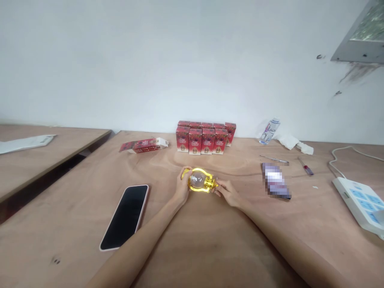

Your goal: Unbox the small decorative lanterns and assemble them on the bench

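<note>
A small gold lantern with a clear globe [199, 181] lies on its side on the wooden table [192, 240]. My left hand [182, 186] is closed around its left end and handle. My right hand [227, 193] pinches its right end with the fingertips. Behind the lantern, several upright red boxes [205, 138] stand in rows by the wall. One more red box [145, 145] lies flat to their left with its flap open.
A black phone in a pink case [126, 216] lies at the left. A blurred rectangular item [276, 181], thin tools [274, 159], a red-handled screwdriver [306, 166], a plastic bottle [269, 131], a white cloth [292, 142] and a white power strip [361, 202] sit to the right. A second table [36, 160] stands left.
</note>
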`<state>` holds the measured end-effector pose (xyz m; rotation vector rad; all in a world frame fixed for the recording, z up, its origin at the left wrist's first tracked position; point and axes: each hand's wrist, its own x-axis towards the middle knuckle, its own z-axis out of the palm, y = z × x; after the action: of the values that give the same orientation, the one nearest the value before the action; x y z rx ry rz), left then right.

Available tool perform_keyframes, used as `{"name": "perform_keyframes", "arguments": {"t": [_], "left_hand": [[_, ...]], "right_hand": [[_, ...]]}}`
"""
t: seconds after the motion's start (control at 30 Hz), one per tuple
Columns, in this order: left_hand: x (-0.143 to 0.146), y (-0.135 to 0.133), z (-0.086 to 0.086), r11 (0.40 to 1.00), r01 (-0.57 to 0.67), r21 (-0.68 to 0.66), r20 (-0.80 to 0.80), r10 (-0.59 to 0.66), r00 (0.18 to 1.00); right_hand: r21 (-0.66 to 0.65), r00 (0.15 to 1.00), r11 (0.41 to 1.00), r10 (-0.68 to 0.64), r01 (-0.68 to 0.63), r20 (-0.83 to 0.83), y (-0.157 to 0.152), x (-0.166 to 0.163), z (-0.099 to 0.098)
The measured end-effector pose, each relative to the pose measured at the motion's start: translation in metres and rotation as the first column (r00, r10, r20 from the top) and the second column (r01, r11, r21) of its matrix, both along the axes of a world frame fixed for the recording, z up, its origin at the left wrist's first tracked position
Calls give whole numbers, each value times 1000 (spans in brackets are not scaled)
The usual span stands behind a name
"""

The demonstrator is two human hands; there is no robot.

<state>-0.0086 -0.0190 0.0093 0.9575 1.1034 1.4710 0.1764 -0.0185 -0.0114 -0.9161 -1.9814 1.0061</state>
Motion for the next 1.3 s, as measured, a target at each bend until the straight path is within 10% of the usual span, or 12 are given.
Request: {"name": "perform_keyframes", "arguments": {"t": [0.23, 0.5, 0.7, 0.87, 0.97, 1.07, 1.2, 1.3], "left_hand": [[-6, 5, -6, 990, -117, 81, -104, 125, 987], [3, 3, -11, 982, -28, 189, -204, 67, 977], [18, 0, -11, 991, -57, 120, -35, 62, 997], [25, -2, -12, 996, -12, 91, 36, 9, 999], [30, -5, -17, 994, 50, 99, -3, -50, 999], [34, -3, -22, 989, 112, 98, -114, -101, 988], [15, 17, -16, 987, 113, 110, -396, -61, 916], [-30, 50, 6, 953, 36, 302, -681, 189, 707]], "right_hand": [[122, 987, 980, -162, 158, 25, 7, 2, 1], [420, 868, 775, -492, 472, -68, 29, 13, 1], [744, 937, 578, -284, 336, -203, 9, 8, -5], [301, 801, 781, -384, 547, -459, 7, -10, 1], [-151, 800, 930, -365, 335, -477, 19, -18, 8], [-284, 814, 937, -325, 206, -481, 26, -21, 8], [-216, 757, 866, -500, 452, -421, 29, -7, 7], [-81, 722, 779, -610, 622, -327, 32, 14, 11]]}}
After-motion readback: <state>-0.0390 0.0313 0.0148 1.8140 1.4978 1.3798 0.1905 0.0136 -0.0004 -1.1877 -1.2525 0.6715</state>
